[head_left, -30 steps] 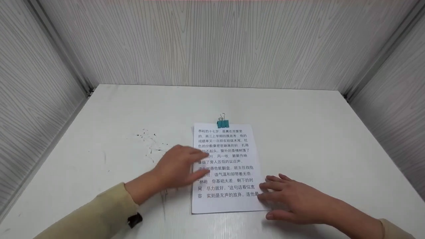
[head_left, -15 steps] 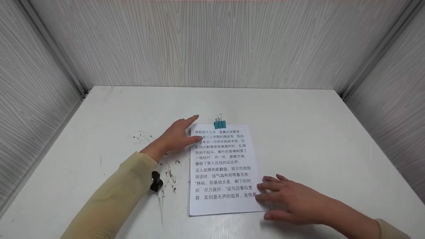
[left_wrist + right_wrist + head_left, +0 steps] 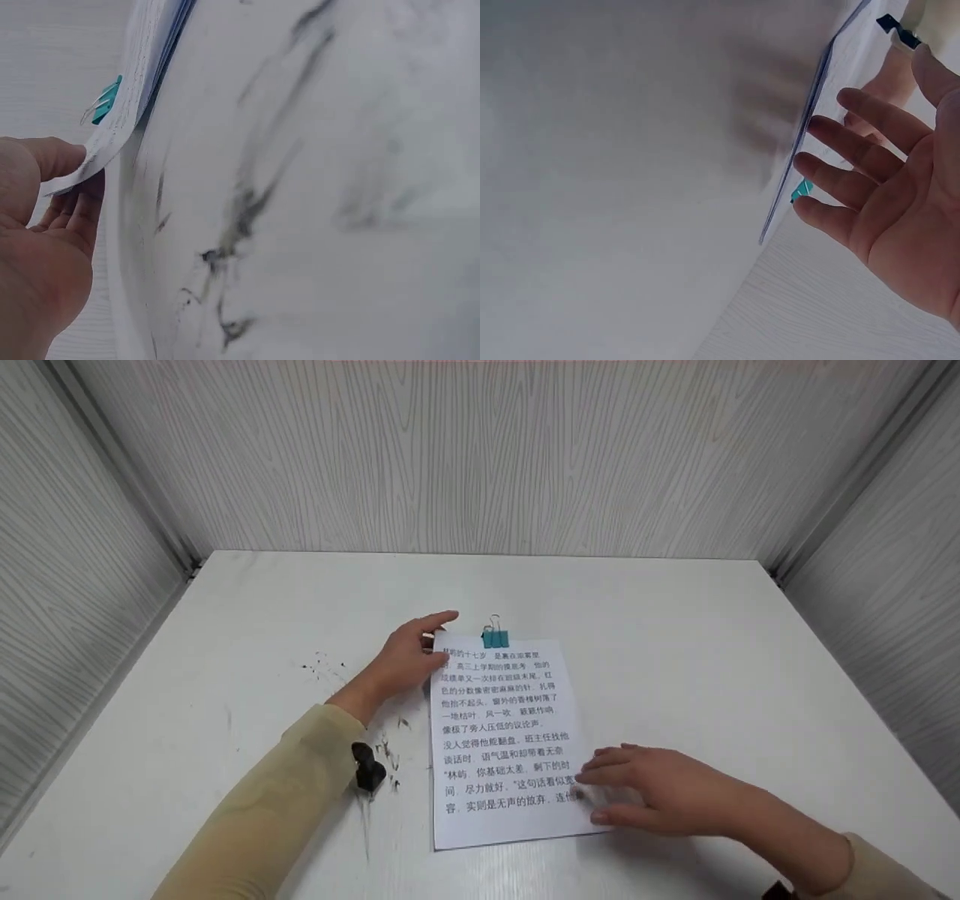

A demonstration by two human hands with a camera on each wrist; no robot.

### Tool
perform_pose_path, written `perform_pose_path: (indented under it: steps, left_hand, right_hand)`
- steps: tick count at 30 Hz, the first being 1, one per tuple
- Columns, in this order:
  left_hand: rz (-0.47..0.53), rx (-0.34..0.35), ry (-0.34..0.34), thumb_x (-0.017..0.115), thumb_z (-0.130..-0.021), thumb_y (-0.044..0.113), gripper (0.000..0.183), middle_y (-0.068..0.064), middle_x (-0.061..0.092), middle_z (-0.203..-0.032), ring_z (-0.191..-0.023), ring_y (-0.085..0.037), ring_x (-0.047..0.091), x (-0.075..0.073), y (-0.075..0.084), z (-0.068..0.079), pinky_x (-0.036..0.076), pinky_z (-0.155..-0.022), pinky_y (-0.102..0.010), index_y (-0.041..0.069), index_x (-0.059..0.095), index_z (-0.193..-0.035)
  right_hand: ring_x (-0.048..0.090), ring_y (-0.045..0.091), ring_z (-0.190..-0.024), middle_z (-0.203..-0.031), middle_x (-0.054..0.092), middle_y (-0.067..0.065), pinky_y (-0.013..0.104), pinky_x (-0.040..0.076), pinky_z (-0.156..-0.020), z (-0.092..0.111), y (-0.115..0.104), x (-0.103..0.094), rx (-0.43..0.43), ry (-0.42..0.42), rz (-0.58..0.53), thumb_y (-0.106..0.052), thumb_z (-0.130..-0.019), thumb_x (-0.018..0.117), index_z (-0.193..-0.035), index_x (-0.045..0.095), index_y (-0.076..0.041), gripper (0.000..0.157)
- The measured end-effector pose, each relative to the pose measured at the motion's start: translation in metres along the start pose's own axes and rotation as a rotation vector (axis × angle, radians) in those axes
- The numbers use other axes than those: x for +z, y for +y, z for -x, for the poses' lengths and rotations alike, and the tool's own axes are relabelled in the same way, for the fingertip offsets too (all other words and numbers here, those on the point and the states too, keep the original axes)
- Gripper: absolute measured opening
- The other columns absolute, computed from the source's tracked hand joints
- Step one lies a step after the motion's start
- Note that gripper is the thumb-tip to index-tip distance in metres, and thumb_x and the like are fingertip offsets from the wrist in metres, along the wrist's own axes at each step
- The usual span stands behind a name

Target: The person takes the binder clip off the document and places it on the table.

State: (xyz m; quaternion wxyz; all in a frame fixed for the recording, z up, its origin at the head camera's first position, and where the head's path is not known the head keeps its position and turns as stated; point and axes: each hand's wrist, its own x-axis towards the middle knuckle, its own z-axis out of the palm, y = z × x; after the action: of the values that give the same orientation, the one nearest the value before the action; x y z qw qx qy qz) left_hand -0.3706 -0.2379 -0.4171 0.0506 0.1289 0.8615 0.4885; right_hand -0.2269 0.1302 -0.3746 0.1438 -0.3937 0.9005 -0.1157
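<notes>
A stack of printed sheets lies on the white table, with a teal binder clip at its top edge. My left hand pinches the stack's upper left corner. In the left wrist view the thumb is on top and the other fingers are underneath, and that corner bends up off the table. My right hand hovers by the lower right edge of the sheets, its fingers spread and loosely extended. The right wrist view shows nothing in its palm.
Dark scuff marks streak the tabletop left of the sheets. Pale wood-grain panels wall in the back and both sides. A black wrist device sits at my left sleeve.
My left hand has moved up and away from me along the left edge to the top corner, and now grips it. The right hand has shifted slightly, lifting a little.
</notes>
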Motion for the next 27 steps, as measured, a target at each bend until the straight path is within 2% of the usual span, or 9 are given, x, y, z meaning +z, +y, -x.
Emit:
perform_pose_path:
  steps: [3, 8, 14, 19, 23, 27]
  left_hand:
    - [0.060, -0.033, -0.011, 0.060, -0.094, 0.008, 0.058, -0.002, 0.053, -0.134, -0.101, -0.018, 0.062, 0.001, -0.001, -0.001, 0.052, -0.082, -0.034, 0.035, 0.048, -0.143]
    - [0.093, -0.054, -0.022, 0.059, -0.095, 0.006, 0.044, -0.005, 0.057, -0.132, -0.099, -0.018, 0.062, 0.001, -0.005, -0.003, 0.048, -0.085, -0.033, 0.021, 0.059, -0.136]
    - [0.126, -0.108, -0.019, 0.058, -0.095, 0.005, 0.040, -0.002, 0.059, -0.123, -0.096, -0.021, 0.058, 0.004, -0.006, 0.000, 0.046, -0.079, -0.030, 0.022, 0.064, -0.130]
    - [0.176, -0.132, -0.016, 0.059, -0.095, 0.007, 0.039, -0.005, 0.059, -0.117, -0.093, -0.022, 0.060, 0.005, -0.009, 0.002, 0.049, -0.075, -0.029, 0.023, 0.064, -0.130]
    - [0.226, -0.131, -0.018, 0.060, -0.095, 0.007, 0.039, -0.007, 0.059, -0.117, -0.094, -0.022, 0.062, 0.006, -0.012, 0.001, 0.050, -0.077, -0.029, 0.023, 0.065, -0.130]
    - [0.265, -0.136, -0.018, 0.059, -0.095, 0.007, 0.038, -0.008, 0.059, -0.115, -0.095, -0.023, 0.062, 0.006, -0.015, 0.002, 0.051, -0.078, -0.031, 0.025, 0.066, -0.128]
  right_hand:
    - [0.052, 0.013, -0.126, -0.132, 0.058, -0.012, 0.044, 0.043, -0.102, -0.015, 0.008, -0.015, 0.024, 0.067, -0.065, -0.062, -0.092, 0.051, -0.132, 0.062, -0.024, 0.057]
    - [0.053, 0.009, -0.123, -0.128, 0.062, -0.012, 0.041, 0.043, -0.101, -0.053, 0.028, -0.044, 0.076, 0.187, -0.212, -0.057, -0.091, 0.059, -0.130, 0.063, -0.026, 0.050]
    - [0.059, 0.012, -0.114, -0.125, 0.064, -0.007, 0.039, 0.047, -0.097, -0.113, 0.061, -0.067, 0.126, 0.289, -0.373, -0.054, -0.091, 0.061, -0.130, 0.063, -0.025, 0.049]
    - [0.060, 0.011, -0.114, -0.123, 0.064, -0.008, 0.037, 0.046, -0.099, -0.155, 0.081, -0.072, 0.192, 0.336, -0.583, -0.049, -0.090, 0.065, -0.130, 0.062, -0.024, 0.047]
    - [0.058, 0.016, -0.118, -0.128, 0.061, -0.006, 0.037, 0.044, -0.101, -0.177, 0.091, -0.069, 0.229, 0.342, -0.724, -0.045, -0.090, 0.067, -0.129, 0.062, -0.024, 0.045]
    - [0.057, 0.014, -0.119, -0.130, 0.060, -0.005, 0.034, 0.045, -0.100, -0.196, 0.096, -0.063, 0.249, 0.335, -0.812, -0.042, -0.090, 0.068, -0.128, 0.063, -0.022, 0.043]
